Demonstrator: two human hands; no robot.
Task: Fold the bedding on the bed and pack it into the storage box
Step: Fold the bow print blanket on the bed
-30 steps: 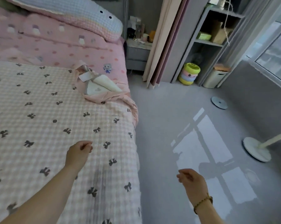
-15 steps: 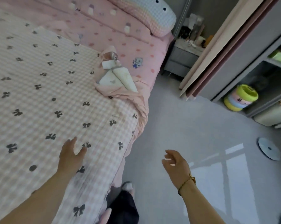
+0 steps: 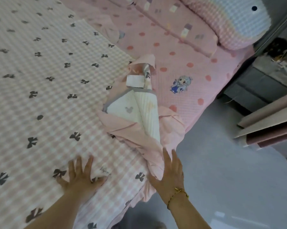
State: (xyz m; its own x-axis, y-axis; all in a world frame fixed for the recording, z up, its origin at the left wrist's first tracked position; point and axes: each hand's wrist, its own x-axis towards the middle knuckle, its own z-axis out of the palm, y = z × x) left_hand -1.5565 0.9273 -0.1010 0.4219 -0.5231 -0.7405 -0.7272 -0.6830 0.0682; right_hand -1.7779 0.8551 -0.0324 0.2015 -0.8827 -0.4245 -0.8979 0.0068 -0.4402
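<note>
The left hand (image 3: 80, 176) lay flat, fingers spread, on the checked bow-print quilt (image 3: 40, 96) near its edge; the right hand (image 3: 169, 173), also splayed and holding nothing, touched the pink turned-back corner (image 3: 139, 129) just ahead of its fingertips

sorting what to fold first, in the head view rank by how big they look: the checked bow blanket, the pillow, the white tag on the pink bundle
1. Checked bow blanket, by far the largest.
2. Pillow, partly cut off and farther away, so its true size is unsure.
3. White tag, smallest.
</note>
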